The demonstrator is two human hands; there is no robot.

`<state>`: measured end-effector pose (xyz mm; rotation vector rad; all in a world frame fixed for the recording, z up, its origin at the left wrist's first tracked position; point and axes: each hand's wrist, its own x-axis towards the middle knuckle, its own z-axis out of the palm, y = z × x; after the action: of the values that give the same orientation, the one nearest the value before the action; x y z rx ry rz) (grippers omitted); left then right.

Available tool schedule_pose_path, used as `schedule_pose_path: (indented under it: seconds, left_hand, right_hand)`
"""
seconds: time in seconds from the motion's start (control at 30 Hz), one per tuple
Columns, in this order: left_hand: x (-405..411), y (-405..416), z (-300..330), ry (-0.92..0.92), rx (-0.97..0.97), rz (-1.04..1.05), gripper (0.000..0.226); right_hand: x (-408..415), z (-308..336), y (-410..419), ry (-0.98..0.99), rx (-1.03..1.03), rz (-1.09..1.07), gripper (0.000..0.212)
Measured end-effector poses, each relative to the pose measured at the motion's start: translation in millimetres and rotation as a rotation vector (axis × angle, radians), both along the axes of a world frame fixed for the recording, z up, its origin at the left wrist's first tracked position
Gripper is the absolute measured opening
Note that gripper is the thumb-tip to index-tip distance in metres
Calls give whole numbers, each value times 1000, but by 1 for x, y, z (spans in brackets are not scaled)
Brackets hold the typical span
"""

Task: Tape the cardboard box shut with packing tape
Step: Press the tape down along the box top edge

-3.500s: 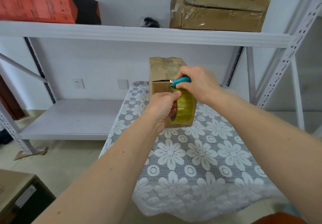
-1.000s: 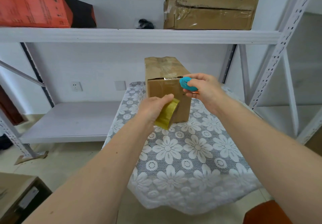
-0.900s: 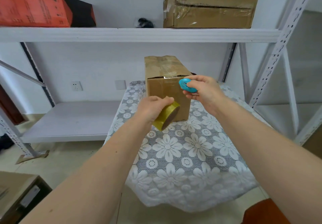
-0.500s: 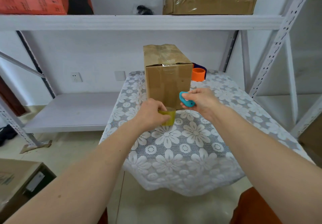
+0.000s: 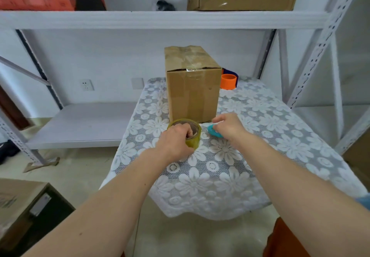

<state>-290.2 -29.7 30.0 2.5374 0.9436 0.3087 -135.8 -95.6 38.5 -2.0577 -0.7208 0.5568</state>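
The box (image 5: pixel 193 88) stands upright on the tabletop (image 5: pixel 250 166), flaps down, with a strip of clear tape over the front top edge; the top seam looks sealed, so the taping seems all but done (the far side is hidden). What may remain is setting the tools down. In front of the box to the left, the left hand (image 5: pixel 176 138) grips the tape roll (image 5: pixel 187 134), fingers hooked into its core, the roll resting flat on the cloth. In front to the right, the right hand (image 5: pixel 228 127) pinches a blue cutter (image 5: pixel 213 131) touching the cloth. Behind the box's right side sits an orange roll (image 5: pixel 228 81). The box's contents cannot be seen.
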Motion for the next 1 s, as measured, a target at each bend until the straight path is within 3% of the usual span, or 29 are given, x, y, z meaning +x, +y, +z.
schedule_pose_path:
  seconds: [0.2,0.33,0.63,0.87,1.0]
  left_hand:
    - [-1,1,-4,-51,-39,1,37]
    - [-1,-1,3,-126,-17,0,45]
    - [4,36,48,-447,484,199,68]
    - [19,62,74,-153,494,67,86]
    - [21,66,69,-223,460,58,79]
  right_hand:
    - [2,-6,-3,-178,-165,87,24]
    - [-3,-1,-5,-438,-224,66,17]
    - [-10,63,24,-896,236,-18,36]
    - [3,105,63,-816,181,185,34]
    - [9,98,70,-711,279,225,29]
